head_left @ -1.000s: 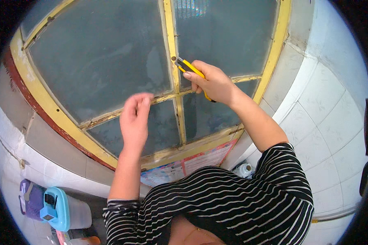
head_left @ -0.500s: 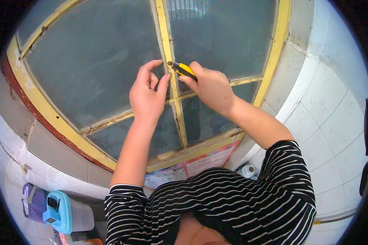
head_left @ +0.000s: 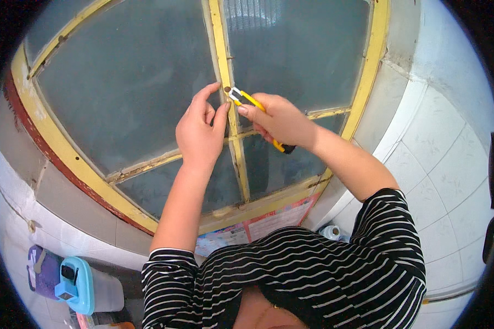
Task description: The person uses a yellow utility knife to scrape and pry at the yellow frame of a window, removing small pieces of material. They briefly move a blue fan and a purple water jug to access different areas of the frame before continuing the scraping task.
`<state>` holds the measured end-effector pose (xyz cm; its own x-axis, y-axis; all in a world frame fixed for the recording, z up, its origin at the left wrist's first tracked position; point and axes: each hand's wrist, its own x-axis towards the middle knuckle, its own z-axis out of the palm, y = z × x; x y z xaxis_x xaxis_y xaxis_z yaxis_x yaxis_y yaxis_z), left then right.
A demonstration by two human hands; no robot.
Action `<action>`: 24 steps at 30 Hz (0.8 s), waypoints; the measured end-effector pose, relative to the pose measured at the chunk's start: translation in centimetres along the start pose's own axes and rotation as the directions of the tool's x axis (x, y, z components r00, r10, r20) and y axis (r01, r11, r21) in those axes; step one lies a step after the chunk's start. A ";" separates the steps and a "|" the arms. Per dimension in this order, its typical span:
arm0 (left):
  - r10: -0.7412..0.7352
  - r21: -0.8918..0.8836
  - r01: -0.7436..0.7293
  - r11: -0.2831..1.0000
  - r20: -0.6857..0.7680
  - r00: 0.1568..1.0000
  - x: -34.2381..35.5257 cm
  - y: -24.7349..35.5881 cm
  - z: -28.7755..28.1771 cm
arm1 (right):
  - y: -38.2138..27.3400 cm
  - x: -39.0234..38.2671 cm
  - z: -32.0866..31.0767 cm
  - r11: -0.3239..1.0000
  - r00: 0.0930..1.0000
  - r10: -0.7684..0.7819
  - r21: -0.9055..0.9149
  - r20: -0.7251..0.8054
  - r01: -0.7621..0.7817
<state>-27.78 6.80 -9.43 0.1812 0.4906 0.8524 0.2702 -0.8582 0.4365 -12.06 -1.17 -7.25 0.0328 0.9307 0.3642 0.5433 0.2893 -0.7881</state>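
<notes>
My right hand [head_left: 288, 122] grips a yellow and black utility knife [head_left: 253, 100], whose pale metal front end is angled up and left. That end lies right beside a small dark round knob [head_left: 227, 89] on the yellow upright bar [head_left: 220, 49] of a window. Across the bar, my left hand [head_left: 196, 131] has its thumb and index finger stretched apart, the tips close to the bar just below and left of the knob. Its other fingers curl inward, and nothing shows in it. Whether the blade is out is too small to tell.
Dark glass panes [head_left: 132, 82] fill the worn yellow frame [head_left: 362, 93]. A colourful printed sheet [head_left: 269, 222] sits below it. At lower left stand a purple basket [head_left: 43, 274] and a clear container with a blue lid [head_left: 85, 285]. White tiles [head_left: 439, 159] cover the right wall.
My right hand has turned the knife, so more of its metal front and its dark rear end now show. The left hand has barely shifted.
</notes>
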 end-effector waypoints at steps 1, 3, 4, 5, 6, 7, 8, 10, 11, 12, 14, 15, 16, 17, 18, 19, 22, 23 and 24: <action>-0.007 0.003 0.007 1.000 -0.002 1.000 0.0 0.0 0.1 | 0.2 0.0 0.3 0.997 1.000 0.013 0.076 0.005 -0.013; -0.011 0.006 0.011 1.000 -0.006 1.000 -0.1 -0.1 0.1 | 0.9 0.0 1.0 0.986 1.000 0.019 0.168 0.005 -0.020; -0.001 0.006 0.001 1.000 -0.008 1.000 0.0 -0.1 0.2 | 1.1 0.0 1.1 0.977 1.000 0.022 0.213 0.005 -0.022; 0.003 0.008 -0.003 1.000 -0.011 1.000 -0.1 -0.1 0.1 | 0.8 0.0 0.9 0.958 0.996 0.072 0.273 0.048 -0.083; 0.003 0.003 -0.003 1.000 -0.009 1.000 -0.1 -0.2 0.1 | 1.0 0.0 1.0 0.995 0.999 -0.004 0.097 -0.043 0.008; 0.003 -0.002 -0.003 1.000 -0.008 1.000 0.0 -0.2 0.1 | 1.2 0.1 1.0 0.992 0.988 -0.096 -0.090 -0.117 0.085; 0.006 -0.003 -0.006 1.000 -0.005 1.000 0.0 -0.2 0.0 | 1.4 0.2 1.2 0.950 0.964 -0.201 -0.275 -0.174 0.148; 0.012 0.006 -0.011 1.000 -0.007 1.000 -0.1 -0.1 0.0 | 1.3 0.1 1.4 0.855 0.935 -0.262 -0.508 -0.238 0.110; 0.016 0.009 -0.015 1.000 -0.009 1.000 0.0 -0.2 0.0 | 1.2 0.1 1.5 0.786 0.918 -0.298 -0.613 -0.262 0.079; 0.025 0.002 -0.025 1.000 -0.014 1.000 -0.1 -0.3 0.1 | 1.0 0.0 1.7 0.770 0.917 -0.293 -0.636 -0.272 0.057; 0.047 -0.012 -0.047 0.999 -0.021 0.999 -0.1 -0.5 0.3 | 0.6 -0.1 1.9 0.734 0.913 -0.283 -0.679 -0.293 0.010; 0.044 -0.010 -0.045 0.999 -0.021 0.999 -0.1 -0.5 0.3 | 0.7 0.0 1.7 0.826 0.938 -0.227 -0.562 -0.260 0.044; 0.042 -0.007 -0.042 0.999 -0.021 0.999 -0.1 -0.5 0.2 | 0.7 0.2 1.4 0.900 0.960 -0.177 -0.431 -0.218 0.068; 0.040 -0.003 -0.040 0.999 -0.022 0.999 -0.1 -0.5 0.2 | 0.8 0.2 1.2 0.954 0.977 -0.135 -0.288 -0.168 0.082; 0.045 -0.003 -0.045 0.999 -0.023 0.999 -0.1 -0.5 0.3 | 0.7 0.2 1.1 0.990 0.991 -0.063 -0.137 -0.118 0.047; 0.051 -0.002 -0.051 0.999 -0.025 0.998 -0.1 -0.6 0.3 | 0.6 0.2 1.0 1.000 0.998 0.001 0.015 -0.056 0.000; 0.061 0.011 -0.061 0.998 -0.035 0.998 -0.1 -0.7 0.4 | 0.2 0.1 0.8 0.952 0.993 0.081 0.289 0.084 -0.103; 0.064 0.011 -0.064 0.998 -0.036 0.997 -0.1 -0.7 0.5 | 0.1 0.0 0.7 0.929 0.989 0.095 0.347 0.115 -0.130; 0.063 0.011 -0.063 0.998 -0.037 0.997 -0.1 -0.6 0.5 | 0.2 0.0 0.6 0.927 0.987 0.100 0.349 0.126 -0.139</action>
<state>-27.53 7.36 -9.95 0.1623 0.4295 0.8883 0.2686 -0.8855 0.3791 -12.49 -1.00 -7.70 -0.0189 0.9757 0.2181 0.2062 0.2173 -0.9541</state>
